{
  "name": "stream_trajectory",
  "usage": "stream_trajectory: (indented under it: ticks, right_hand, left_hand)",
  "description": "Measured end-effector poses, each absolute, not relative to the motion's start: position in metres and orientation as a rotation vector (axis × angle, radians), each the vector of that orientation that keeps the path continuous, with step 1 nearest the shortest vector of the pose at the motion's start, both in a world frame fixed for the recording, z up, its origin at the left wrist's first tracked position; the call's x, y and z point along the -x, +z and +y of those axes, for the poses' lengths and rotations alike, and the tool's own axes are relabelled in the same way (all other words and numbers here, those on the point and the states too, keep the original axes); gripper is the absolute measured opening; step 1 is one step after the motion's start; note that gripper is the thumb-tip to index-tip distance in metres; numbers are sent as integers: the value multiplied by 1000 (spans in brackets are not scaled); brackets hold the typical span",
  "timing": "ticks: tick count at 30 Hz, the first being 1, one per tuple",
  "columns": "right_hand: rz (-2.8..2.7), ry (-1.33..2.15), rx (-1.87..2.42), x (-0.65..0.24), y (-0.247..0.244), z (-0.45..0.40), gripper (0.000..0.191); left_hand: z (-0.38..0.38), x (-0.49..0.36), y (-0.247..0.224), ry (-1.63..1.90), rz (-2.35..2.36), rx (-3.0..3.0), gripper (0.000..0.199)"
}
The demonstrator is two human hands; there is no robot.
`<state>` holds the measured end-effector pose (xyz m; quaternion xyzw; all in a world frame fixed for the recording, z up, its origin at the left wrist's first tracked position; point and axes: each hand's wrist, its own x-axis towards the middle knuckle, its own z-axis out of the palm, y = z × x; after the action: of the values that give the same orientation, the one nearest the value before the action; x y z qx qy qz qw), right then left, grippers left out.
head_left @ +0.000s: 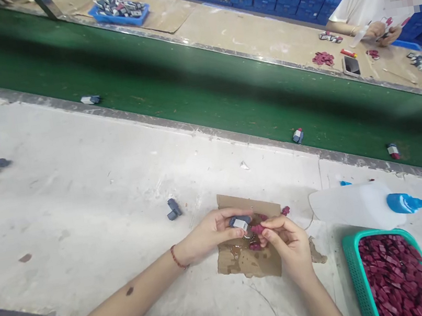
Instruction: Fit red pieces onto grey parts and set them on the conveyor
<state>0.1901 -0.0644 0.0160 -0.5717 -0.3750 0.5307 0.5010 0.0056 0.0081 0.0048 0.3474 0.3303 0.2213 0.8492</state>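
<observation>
A: Head view, quick. What's the L hand got?

B: Left hand (pixel 216 231) has a grey-and-white part (pixel 239 222), thumb on the near side, fingers behind, so pinched between them. It's up over the cardboard (pixel 230 267) on the white worktop (pixel 101 195).

A: And R?

B: Right hand (pixel 291 246): thumb + index tips pinching one small maroon piece (pixel 257 228), other fingers curled in. It's right by the part's R end; can't tell if they're touching.

A: So which step?

B: My guess: bringing the piece up to the part, mid-fit or just short of it. Cardboard has wet-looking patches, poss. glue, but can't confirm.

A: Next move calls for?

B: I'd say L grip steady, R turning the piece to match the part's end, then a light, straight press w/ the fingertips clear of the seam.

A: Supplies?

B: Teal basket (pixel 355 268) to the R, full of maroon pieces. Bottle (pixel 353 208) w/ blue nozzle lying just beyond it. One loose grey part (pixel 173 208) on the worktop, L of the cardboard. Green belt (pixel 186 98) runs along the far side.
</observation>
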Motion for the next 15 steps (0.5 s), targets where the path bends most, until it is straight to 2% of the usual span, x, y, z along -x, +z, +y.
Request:
stream_trajectory:
  ticks: [6, 15]
  right_hand:
    - [-911, 1270, 1396, -184, 14, -62, 26]
    - [-1009, 1279, 1411, -182, 8, -62, 25]
  left_hand:
    - [8, -5, 1, 399, 704, -757, 50]
    - [7, -6, -1, 402, 682, -793, 44]
